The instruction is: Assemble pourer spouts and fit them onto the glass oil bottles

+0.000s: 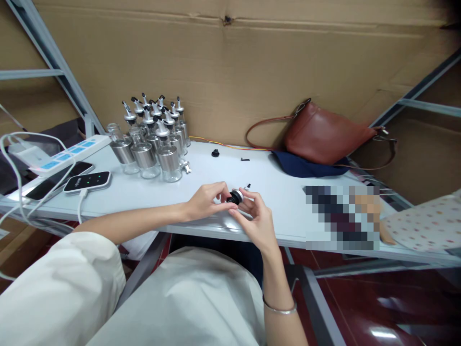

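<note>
Pinching the pourer (236,196) by its black end (232,199) with left hand (208,200), by its silver rim (239,193) with right hand (258,220), over the tabletop (288,204) close to the near edge. Better to keep both ends coaxial, press evenly and avoid sideways tilt.

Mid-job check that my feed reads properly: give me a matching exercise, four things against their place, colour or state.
Things:
1 pourer
2 handbag
3 power strip
4 bracelet

Descriptions:
A white and blue
B silver, worn
C held between the left hand and right hand
D reddish-brown

Pairs: 1-C, 2-D, 3-A, 4-B
</note>
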{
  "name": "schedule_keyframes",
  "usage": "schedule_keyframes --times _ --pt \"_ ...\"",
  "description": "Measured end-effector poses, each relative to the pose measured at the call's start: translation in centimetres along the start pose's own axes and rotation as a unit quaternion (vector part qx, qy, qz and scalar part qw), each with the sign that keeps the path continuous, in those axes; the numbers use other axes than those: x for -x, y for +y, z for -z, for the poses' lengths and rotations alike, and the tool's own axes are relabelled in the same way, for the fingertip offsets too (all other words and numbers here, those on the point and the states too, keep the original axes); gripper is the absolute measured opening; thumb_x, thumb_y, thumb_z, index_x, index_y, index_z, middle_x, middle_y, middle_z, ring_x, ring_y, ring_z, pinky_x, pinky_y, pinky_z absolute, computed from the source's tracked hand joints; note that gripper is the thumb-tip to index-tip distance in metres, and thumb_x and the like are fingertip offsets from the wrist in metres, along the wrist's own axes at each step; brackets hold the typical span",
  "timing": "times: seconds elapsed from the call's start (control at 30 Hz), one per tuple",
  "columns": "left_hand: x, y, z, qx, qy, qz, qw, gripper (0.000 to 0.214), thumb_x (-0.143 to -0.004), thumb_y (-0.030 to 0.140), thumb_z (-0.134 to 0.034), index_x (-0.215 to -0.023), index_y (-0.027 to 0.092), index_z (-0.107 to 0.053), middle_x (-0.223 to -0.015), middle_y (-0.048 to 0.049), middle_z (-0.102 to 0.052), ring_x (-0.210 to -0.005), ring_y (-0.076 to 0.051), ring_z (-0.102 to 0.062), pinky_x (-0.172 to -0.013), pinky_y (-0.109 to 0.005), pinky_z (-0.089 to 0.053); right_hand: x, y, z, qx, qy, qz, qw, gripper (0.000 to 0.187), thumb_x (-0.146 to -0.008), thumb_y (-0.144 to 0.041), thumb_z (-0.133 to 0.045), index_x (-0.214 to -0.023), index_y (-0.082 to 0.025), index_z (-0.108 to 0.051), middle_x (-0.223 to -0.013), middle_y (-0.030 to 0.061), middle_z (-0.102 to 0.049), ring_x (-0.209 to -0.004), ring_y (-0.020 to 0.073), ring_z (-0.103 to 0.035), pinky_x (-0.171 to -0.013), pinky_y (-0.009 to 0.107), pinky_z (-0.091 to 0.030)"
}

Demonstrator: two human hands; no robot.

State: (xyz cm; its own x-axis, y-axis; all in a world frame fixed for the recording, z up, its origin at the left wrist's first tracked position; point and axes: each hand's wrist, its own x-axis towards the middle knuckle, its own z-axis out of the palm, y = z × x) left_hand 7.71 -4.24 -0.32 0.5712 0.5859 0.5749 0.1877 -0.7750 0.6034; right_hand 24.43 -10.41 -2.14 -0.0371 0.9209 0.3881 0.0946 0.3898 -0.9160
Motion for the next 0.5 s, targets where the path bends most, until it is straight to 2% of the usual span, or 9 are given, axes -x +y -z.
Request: schedule_keyframes --times 0.1,0.23,0.5 --pt "0.0 -0.5 -0.1 -0.017 -0.012 -0.02 1.0 0.031 -0.081 0.044 -0.061 -0.076 0.016 -0.051 -0.069 0.0007 -0.054 -0.061 -0.01 -0.047 -0.059 -0.022 -0.041 -0.1 -0.3 -0.1 0.009 -0.002 -0.01 1.0 0.042 -0.073 -0.03 -0.073 -0.109 -0.023 -0.053 -0.108 0.0067 -0.07 -0.1 0.0215 -0.067 -0.091 0.036 -0.053" --pt "-0.5 -1.1 0.0 0.005 -0.024 -0.054 0.998 0.025 -0.082 0.039 -0.06 -0.088 0.016 -0.052 -0.078 -0.0018 -0.056 -0.068 -0.011 -0.052 -0.062 -0.023 -0.045 -0.4 -0.5 -0.2 -0.017 -0.012 -0.058 0.998 0.044 -0.074 -0.034 -0.071 -0.111 -0.022 -0.051 -0.091 0.0044 -0.072 -0.089 0.0211 -0.07 -0.084 0.035 -0.055" --pt "-0.8 -0.7 0.1 0.024 -0.049 -0.114 0.992 0.023 -0.08 0.024 -0.061 -0.099 0.016 -0.053 -0.083 -0.0036 -0.056 -0.075 -0.012 -0.054 -0.065 -0.023 -0.048 -0.8 -0.1 0.1 -0.103 0.04 -0.093 0.989 0.039 -0.075 -0.042 -0.068 -0.105 -0.02 -0.058 -0.092 0.0072 -0.073 -0.093 0.0236 -0.069 -0.086 0.039 -0.054"
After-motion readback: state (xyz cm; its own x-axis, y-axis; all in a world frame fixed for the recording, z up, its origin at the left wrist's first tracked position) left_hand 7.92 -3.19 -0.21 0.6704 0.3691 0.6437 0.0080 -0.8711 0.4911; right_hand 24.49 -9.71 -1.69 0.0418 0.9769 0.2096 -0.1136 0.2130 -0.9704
